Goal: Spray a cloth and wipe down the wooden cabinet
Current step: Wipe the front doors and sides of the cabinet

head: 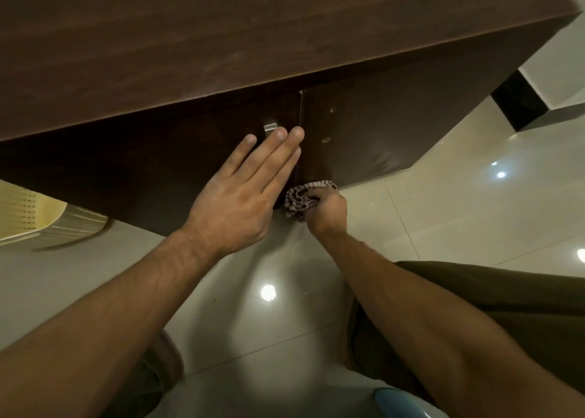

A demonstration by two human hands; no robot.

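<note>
Fingers [319, 196] of the right hand [326, 208] are clamped around a bunched checked cloth [299, 199], pressing it against the bottom edge of the cabinet [380, 132] front, just where the door seam meets the floor [443, 227]. Left hand [240, 196] lies flat on the left door, its fingers [278, 151] straight and slightly apart, holding nothing; the tips end just beside a metal handle [269, 128] and the vertical seam. By appearance the cloth is light, soft and fully compliant: it should be gripped as a wad in the palm, with a fold left proud of the fingers as the wiping face. It is unlikely to slip or break, but loose corners may drag on the floor. Whether it is damp cannot be told. Beyond the fingers, the cabinet is dark, smooth, rigid wood with a broad top above; two small fittings sit on the right door, above the cloth. Glossy pale tile below the fingers mirrors ceiling lights and is probably slick. A yellow perforated basket [28, 208] stands well left of the left hand. No spray bottle is in view.
</note>
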